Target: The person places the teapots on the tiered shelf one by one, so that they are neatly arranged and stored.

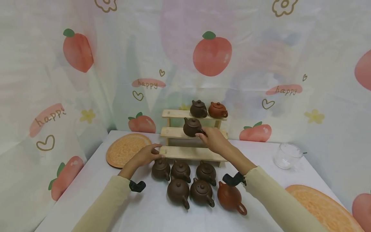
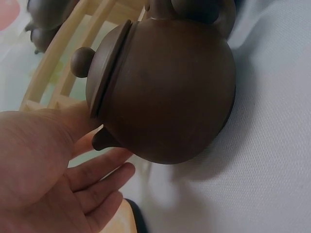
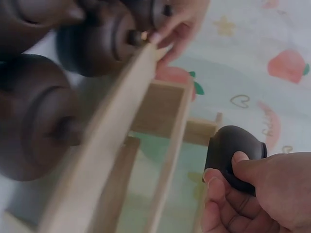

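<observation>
My right hand grips a dark brown teapot by its handle, in front of the middle board of a three-step wooden display stand. In the right wrist view its thumb and fingers close round the handle. My left hand pinches the left end of the lowest board between thumb and fingers, right above a brown teapot on the table. That pot fills much of the left wrist view and hides part of the left hand. On the top board sit a brown teapot and a reddish one.
Several more brown teapots stand close in front of the stand, with a reddish teapot at their right. An orange round mat lies at left, another orange mat at front right. A clear glass cup stands at back right.
</observation>
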Available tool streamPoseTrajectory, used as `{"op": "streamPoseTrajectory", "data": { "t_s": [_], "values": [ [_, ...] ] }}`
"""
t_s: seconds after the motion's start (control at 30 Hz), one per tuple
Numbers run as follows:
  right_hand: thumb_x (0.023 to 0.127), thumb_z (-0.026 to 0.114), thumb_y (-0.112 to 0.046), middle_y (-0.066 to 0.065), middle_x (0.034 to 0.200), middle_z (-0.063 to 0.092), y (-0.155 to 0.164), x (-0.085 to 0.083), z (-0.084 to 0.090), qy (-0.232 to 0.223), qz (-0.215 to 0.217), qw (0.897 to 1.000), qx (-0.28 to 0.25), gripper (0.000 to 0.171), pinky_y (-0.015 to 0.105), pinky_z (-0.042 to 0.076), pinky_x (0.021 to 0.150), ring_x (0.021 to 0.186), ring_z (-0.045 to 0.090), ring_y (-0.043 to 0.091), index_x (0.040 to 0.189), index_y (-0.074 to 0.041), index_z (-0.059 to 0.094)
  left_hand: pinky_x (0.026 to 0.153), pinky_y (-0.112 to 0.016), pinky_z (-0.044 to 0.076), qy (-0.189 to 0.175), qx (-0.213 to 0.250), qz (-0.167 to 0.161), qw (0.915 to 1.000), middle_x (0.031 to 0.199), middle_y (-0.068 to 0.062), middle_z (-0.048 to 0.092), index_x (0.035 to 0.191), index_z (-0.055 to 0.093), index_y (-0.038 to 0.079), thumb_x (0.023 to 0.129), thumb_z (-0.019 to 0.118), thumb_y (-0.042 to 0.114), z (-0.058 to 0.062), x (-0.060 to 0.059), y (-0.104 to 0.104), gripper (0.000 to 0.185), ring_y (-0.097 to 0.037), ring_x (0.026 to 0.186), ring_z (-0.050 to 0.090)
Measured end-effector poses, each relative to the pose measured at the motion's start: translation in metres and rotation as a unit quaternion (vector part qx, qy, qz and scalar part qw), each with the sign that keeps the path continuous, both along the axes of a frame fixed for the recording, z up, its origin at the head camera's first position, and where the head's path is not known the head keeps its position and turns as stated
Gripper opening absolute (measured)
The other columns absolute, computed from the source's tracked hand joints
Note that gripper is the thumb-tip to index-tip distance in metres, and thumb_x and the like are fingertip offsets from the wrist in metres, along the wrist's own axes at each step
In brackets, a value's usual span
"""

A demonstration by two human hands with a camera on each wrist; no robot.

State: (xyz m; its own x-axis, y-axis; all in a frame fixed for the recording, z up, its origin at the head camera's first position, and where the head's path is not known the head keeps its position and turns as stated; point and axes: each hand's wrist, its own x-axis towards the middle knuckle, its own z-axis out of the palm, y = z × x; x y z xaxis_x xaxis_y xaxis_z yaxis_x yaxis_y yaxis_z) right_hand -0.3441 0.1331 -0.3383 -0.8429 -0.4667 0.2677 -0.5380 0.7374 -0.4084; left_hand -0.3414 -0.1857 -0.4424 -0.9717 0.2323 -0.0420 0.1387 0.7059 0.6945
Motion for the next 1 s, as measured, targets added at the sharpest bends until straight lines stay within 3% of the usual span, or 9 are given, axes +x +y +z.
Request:
{"op": "streamPoseTrajectory", "data": {
  "t_s": [0.27, 0.5, 0.73, 0.8, 0.87, 1.0],
  "values": [
    [0.112, 0.056, -0.025, 0.017, 0.085, 0.073, -0.033, -0.022, 0.029, -0.026, -0.015, 1.000, 0.001, 0.028, 0.034, 0.046, 0.064, 0.067, 0.064, 0.023, 0.099, -0.002, 0.064, 0.094, -0.052, 0.056, -0.002, 0.002, 0.001, 1.0000, 0.127, -0.025, 0.071, 0.153, 0.053, 0.006, 0.099, 0.076, 0.034, 0.001, 0.001, -0.001, 0.065, -0.039, 0.119, 0.069],
    [0.113, 0.053, -0.028, 0.016, 0.090, 0.075, -0.059, -0.040, 0.043, -0.037, -0.050, 0.998, 0.010, 0.032, 0.038, 0.053, 0.069, 0.077, 0.071, 0.029, 0.104, 0.000, 0.066, 0.095, -0.051, 0.056, 0.002, -0.001, -0.001, 1.0000, 0.127, -0.025, 0.072, 0.153, 0.053, 0.005, 0.099, 0.077, 0.033, 0.001, 0.000, 0.001, 0.065, -0.039, 0.119, 0.069],
    [0.114, 0.050, -0.031, 0.016, 0.096, 0.076, -0.077, -0.059, 0.047, -0.072, -0.089, 0.993, 0.020, 0.044, 0.046, 0.057, 0.089, 0.092, 0.072, 0.031, 0.137, 0.005, 0.061, 0.097, -0.052, 0.056, 0.008, -0.002, 0.000, 1.0000, 0.125, -0.024, 0.072, 0.152, 0.054, 0.005, 0.099, 0.077, 0.032, 0.001, 0.000, 0.000, 0.064, -0.038, 0.119, 0.069],
    [0.114, 0.050, -0.032, 0.017, 0.103, 0.076, -0.082, -0.064, 0.046, -0.086, -0.100, 0.991, 0.018, 0.049, 0.046, 0.057, 0.092, 0.097, 0.073, 0.031, 0.146, 0.005, 0.055, 0.097, -0.052, 0.055, 0.011, -0.002, -0.003, 0.9999, 0.125, -0.024, 0.073, 0.152, 0.054, 0.004, 0.099, 0.077, 0.032, 0.001, 0.000, 0.000, 0.063, -0.038, 0.119, 0.069],
    [0.114, 0.049, -0.033, 0.020, 0.119, 0.074, -0.086, -0.069, 0.046, -0.091, -0.110, 0.990, 0.022, 0.052, 0.047, 0.056, 0.096, 0.108, 0.072, 0.034, 0.150, 0.005, 0.051, 0.097, -0.052, 0.056, 0.010, -0.003, -0.004, 0.9999, 0.125, -0.024, 0.073, 0.152, 0.054, 0.004, 0.099, 0.076, 0.031, 0.000, -0.001, 0.000, 0.063, -0.038, 0.118, 0.069],
    [0.114, 0.048, -0.034, 0.025, 0.148, 0.058, -0.092, -0.078, 0.044, -0.087, -0.122, 0.988, 0.038, 0.056, 0.049, 0.053, 0.104, 0.131, 0.061, 0.040, 0.155, 0.004, 0.046, 0.097, -0.052, 0.056, 0.007, -0.003, 0.001, 1.0000, 0.125, -0.023, 0.073, 0.152, 0.054, 0.005, 0.099, 0.076, 0.032, 0.002, 0.000, -0.001, 0.063, -0.037, 0.118, 0.069]
  ]
}}
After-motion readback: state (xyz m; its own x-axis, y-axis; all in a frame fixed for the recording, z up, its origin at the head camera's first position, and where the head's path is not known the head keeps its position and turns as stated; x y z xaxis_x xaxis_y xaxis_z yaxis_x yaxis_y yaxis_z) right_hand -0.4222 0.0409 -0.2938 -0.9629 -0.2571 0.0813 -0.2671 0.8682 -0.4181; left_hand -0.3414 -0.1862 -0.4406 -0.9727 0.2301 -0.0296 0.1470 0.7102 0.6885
